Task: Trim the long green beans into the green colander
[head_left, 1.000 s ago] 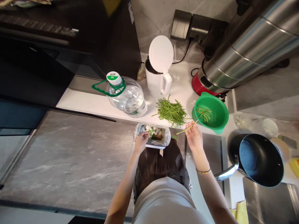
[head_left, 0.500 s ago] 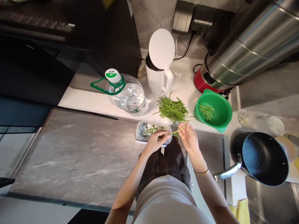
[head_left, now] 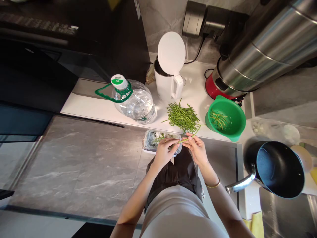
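A thin green vegetable stem (head_left: 183,140) stretches between my two hands above the bin. My left hand (head_left: 163,150) pinches one end between thumb and fingers. My right hand (head_left: 197,150) grips the same stem further along, and its tip sticks out past the fingers. On the counter just beyond my hands lies a loose pile of green stems (head_left: 183,116). To the right of the pile, a green colander (head_left: 234,120) holds several short pieces. Beneath my left hand is a lined waste bin (head_left: 148,140) with white and green scraps in it, partly hidden by the hand.
A large water bottle (head_left: 138,102) and a white kettle (head_left: 164,84) with its lid up stand behind the pile. A steel appliance with a red base (head_left: 214,87) is at the back right. A black pot (head_left: 292,172) sits at the right, its handle pointing towards me.
My right hand has moved left and closer to my left hand, and its fingers have closed on the stem. My left hand has barely moved.
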### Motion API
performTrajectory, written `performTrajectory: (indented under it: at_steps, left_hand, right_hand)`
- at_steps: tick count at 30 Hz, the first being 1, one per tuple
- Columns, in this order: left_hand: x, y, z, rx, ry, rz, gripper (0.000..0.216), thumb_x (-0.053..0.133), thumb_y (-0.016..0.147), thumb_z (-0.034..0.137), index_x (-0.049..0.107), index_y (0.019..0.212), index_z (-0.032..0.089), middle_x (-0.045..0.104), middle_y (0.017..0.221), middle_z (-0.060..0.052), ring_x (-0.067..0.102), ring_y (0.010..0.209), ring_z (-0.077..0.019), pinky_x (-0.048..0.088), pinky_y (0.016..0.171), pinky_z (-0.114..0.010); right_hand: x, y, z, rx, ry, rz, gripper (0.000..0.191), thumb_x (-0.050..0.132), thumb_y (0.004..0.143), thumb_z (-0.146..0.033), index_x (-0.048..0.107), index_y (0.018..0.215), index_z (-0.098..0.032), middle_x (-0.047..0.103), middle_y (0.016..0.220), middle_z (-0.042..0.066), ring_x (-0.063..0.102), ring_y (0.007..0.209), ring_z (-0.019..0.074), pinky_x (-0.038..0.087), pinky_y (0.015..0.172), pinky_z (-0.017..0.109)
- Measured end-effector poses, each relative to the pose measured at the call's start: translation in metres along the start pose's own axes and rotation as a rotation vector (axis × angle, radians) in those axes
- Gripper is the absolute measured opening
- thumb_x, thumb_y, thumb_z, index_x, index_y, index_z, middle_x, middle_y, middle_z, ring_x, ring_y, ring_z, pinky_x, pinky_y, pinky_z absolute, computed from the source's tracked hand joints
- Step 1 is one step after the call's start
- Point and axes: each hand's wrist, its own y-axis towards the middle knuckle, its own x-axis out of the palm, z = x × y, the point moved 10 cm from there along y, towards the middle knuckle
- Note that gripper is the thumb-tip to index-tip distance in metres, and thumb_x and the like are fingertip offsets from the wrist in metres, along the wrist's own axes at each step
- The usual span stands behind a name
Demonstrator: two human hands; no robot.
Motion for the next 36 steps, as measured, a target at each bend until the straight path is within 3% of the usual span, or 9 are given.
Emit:
performTrajectory:
  at_steps: [6,14,21,26,31,36]
  left_hand:
    - [-0.007,-0.004,0.016,0.157,0.199,0.024,0.018,0.054,0.087,0.025,0.070,0.095,0.025,0.071,0.087,-0.004,0.061,0.086,-0.0188,0.046,0.083,-0.036]
    - [0.006,-0.006,0.037,0.295,0.528,-0.044,0.017,0.051,0.088,0.019,0.068,0.086,0.021,0.071,0.082,-0.004,0.059,0.080,-0.0195,0.042,0.080,-0.038]
    - [0.011,-0.003,0.027,0.235,0.484,-0.047,0.017,0.052,0.085,0.017,0.066,0.076,0.021,0.069,0.073,-0.003,0.060,0.075,-0.0187,0.043,0.080,-0.038]
    - [0.004,-0.001,0.022,0.220,0.394,-0.083,0.016,0.052,0.087,0.020,0.067,0.085,0.022,0.071,0.082,-0.004,0.062,0.080,-0.0186,0.043,0.081,-0.038]
    - [0.002,-0.006,0.029,0.304,0.343,-0.120,0.017,0.053,0.088,0.023,0.067,0.097,0.023,0.072,0.091,-0.004,0.062,0.085,-0.0185,0.043,0.084,-0.038]
    - [-0.001,-0.011,0.036,0.358,0.376,-0.052,0.016,0.055,0.086,0.021,0.068,0.096,0.024,0.072,0.089,-0.003,0.061,0.084,-0.0188,0.044,0.084,-0.038]
  right_hand:
    - [-0.003,0.005,-0.003,0.005,-0.040,0.003,0.034,0.069,0.075,-0.037,0.067,0.104,-0.021,0.072,0.083,0.003,0.068,0.076,0.0149,0.058,0.074,0.030]
    - [-0.006,0.010,-0.004,-0.024,-0.176,0.027,0.032,0.073,0.070,-0.037,0.070,0.097,-0.020,0.073,0.076,0.002,0.068,0.070,0.0146,0.058,0.071,0.030]
    - [-0.002,0.006,0.004,-0.041,-0.216,0.022,0.032,0.072,0.070,-0.038,0.070,0.097,-0.021,0.073,0.073,0.001,0.069,0.071,0.0166,0.060,0.069,0.033]
    - [-0.006,0.007,0.009,-0.020,-0.176,0.048,0.036,0.072,0.070,-0.039,0.069,0.101,-0.019,0.073,0.074,0.002,0.069,0.070,0.0170,0.060,0.069,0.034]
    - [-0.011,0.012,0.008,0.039,-0.112,0.073,0.037,0.074,0.068,-0.041,0.069,0.098,-0.019,0.073,0.073,0.002,0.068,0.066,0.0143,0.058,0.064,0.026]
    - [-0.009,0.012,0.010,0.056,-0.084,0.075,0.035,0.074,0.068,-0.040,0.069,0.095,-0.018,0.072,0.072,0.003,0.068,0.066,0.0140,0.057,0.061,0.024]
